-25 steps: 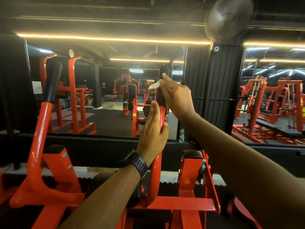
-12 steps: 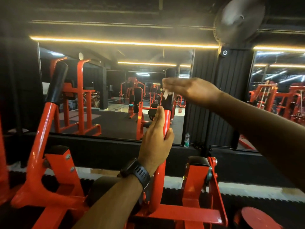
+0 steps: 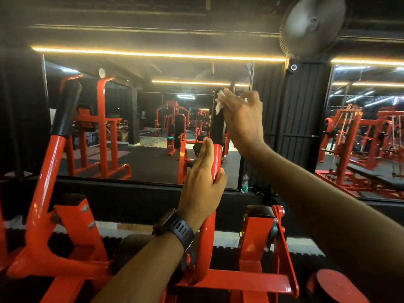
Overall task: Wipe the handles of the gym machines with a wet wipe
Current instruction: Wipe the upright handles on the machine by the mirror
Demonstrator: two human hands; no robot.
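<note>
making out no letters on the label of the water bottle (image 3: 244, 183) standing low beside the right edge of the mirror (image 3: 142, 162): too small and blurred. same for the black watch (image 3: 175, 226) on the left wrist, face turned away.

pinching a white wet wipe (image 3: 219, 103) in the curled fingers of the right hand (image 3: 242, 119) and pressing it on the upper right side of the black handle (image 3: 216, 130), near its rounded top. seeing only a crumpled corner of the wipe, with the rest tucked behind the fingertips. bracing with the left hand (image 3: 201, 184) on the red lever arm (image 3: 216, 159) just below the handle, fingers straight and together along its left face, thumb laid on its right side, nothing clenched.

losing the lower stretch of the lever arm behind the left wrist and forearm, and the far side of the handle behind itself. cutting off the red machine frame (image 3: 229, 281) at the bottom edge. catching the wall fan (image 3: 312, 25) only as a grey blur up and right of the right hand.

standing nearly upright, long axis running bottom to top, leaning slightly right at the head, sleeved over the end of the lever arm. matching a second handle (image 3: 66, 108) well apart to the left, tilted right more steeply, untouched.
</note>
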